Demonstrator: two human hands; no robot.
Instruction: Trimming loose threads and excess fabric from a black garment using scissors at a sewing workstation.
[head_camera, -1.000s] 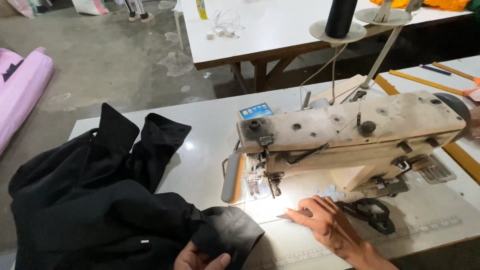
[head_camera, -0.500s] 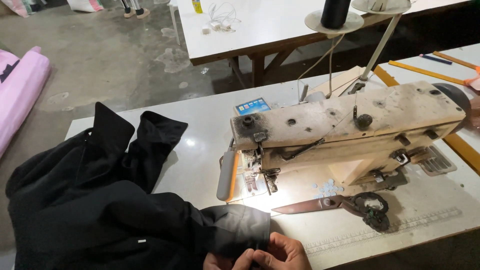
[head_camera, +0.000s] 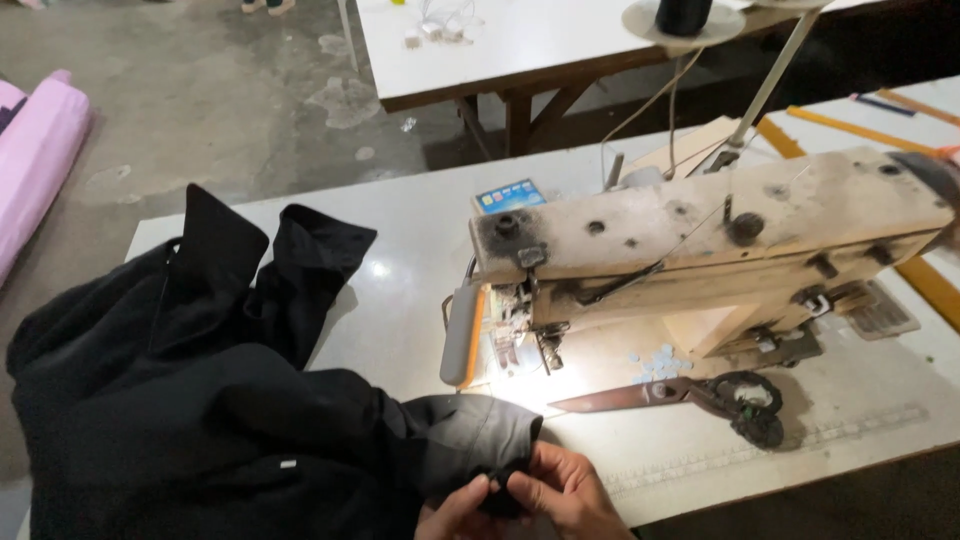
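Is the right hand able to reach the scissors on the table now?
Probably yes. The right hand pinches the black garment edge together with the left hand, but bare table lies between it and the scissors; it must release the cloth first.

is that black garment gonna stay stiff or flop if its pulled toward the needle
Probably floppy: the black garment lies in soft folds. Its bulk spills past the table edge, so it may drag. Both hands, left hand and right hand, pinch its corner.
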